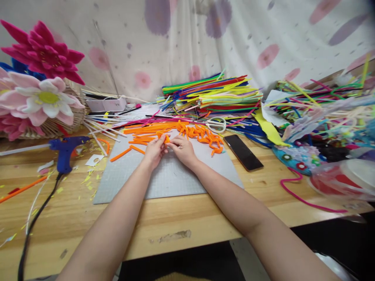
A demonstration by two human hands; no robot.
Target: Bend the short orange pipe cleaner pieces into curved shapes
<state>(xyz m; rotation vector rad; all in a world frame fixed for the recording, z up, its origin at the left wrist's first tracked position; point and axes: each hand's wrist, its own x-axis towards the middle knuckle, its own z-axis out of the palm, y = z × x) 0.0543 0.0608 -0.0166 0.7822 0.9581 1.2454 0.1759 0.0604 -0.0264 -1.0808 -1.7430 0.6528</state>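
My left hand (154,150) and my right hand (182,149) meet over the grey cutting mat (172,175), fingertips pinched together on one short orange pipe cleaner piece (166,138). Just beyond them lies a heap of bent orange pipe cleaner pieces (205,134) and a row of straight orange ones (146,130). White-handled scissors (217,124) rest at the far edge of the heap.
A blue glue gun (66,148) with a black cord lies left of the mat. A black phone (243,152) lies to the right. Stacked multicoloured pipe cleaners (211,95) fill the back; fabric flowers (38,78) stand far left. A loose pink pipe cleaner (295,191) trails at right.
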